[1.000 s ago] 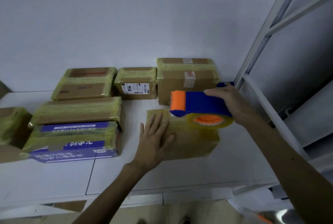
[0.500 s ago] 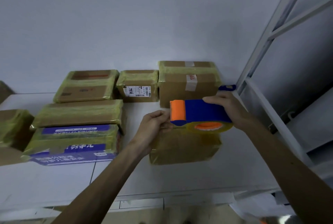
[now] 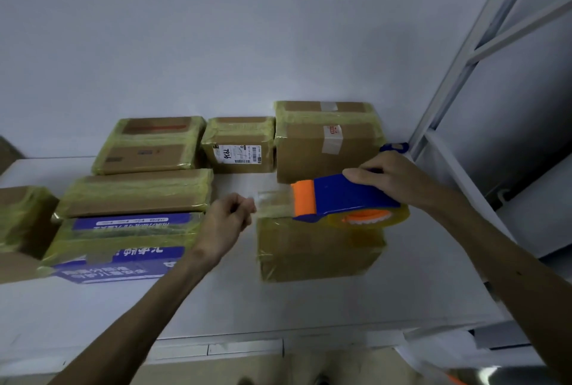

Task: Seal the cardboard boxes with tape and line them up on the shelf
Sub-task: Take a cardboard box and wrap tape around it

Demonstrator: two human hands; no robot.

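A small brown cardboard box (image 3: pixel 318 250) wrapped in yellowish tape lies on the white shelf (image 3: pixel 278 307), right of centre. Just above its far edge my right hand (image 3: pixel 393 180) grips a blue and orange tape dispenser (image 3: pixel 343 199) with a clear tape roll. A strip of clear tape (image 3: pixel 272 200) stretches leftward from the dispenser. My left hand (image 3: pixel 230 214) pinches the free end of that strip, left of the box.
Several taped boxes stand along the wall: a flat one (image 3: pixel 148 144), a labelled one (image 3: pixel 240 144), a taller one (image 3: pixel 328 140). A long box (image 3: pixel 136 191) and a blue printed box (image 3: pixel 120 245) sit at left. A white shelf upright (image 3: pixel 458 68) rises at right.
My left hand lifted off the box top, took the tape end at the dispenser and pulled it out to the left. The dispenser stayed above the box's far edge.
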